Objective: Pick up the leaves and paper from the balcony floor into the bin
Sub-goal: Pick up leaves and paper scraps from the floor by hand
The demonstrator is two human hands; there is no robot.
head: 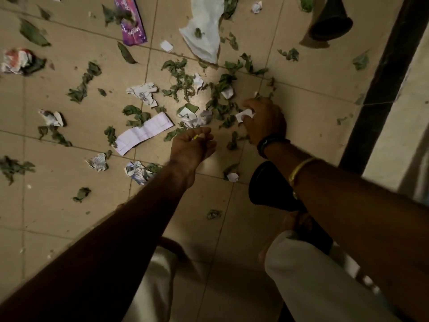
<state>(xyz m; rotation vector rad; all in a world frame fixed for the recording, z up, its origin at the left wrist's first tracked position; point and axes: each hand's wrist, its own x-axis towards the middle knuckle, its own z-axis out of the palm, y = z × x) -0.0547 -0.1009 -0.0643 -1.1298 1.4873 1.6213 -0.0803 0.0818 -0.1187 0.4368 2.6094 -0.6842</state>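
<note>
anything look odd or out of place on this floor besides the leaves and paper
A shiny purple wrapper lies at the top of the view among the leaves and crumpled paper; it looks like neither. At the top right a dark pot-like thing seems tipped on its side, though the light is dim.

I see the left hand (192, 147) just right of the flat paper strip (144, 133) on the tiled floor (69, 217). Its fingers (205, 132) are curled with a small yellow bit (196, 136) among them, and I cannot tell if it is gripped. Farther right of the strip, the right hand (264, 119) pinches a white paper scrap (245, 113). Crumpled leaves (183, 82) and paper balls (144, 92) lie beyond the strip, a purple wrapper (132, 22) well beyond.
</note>
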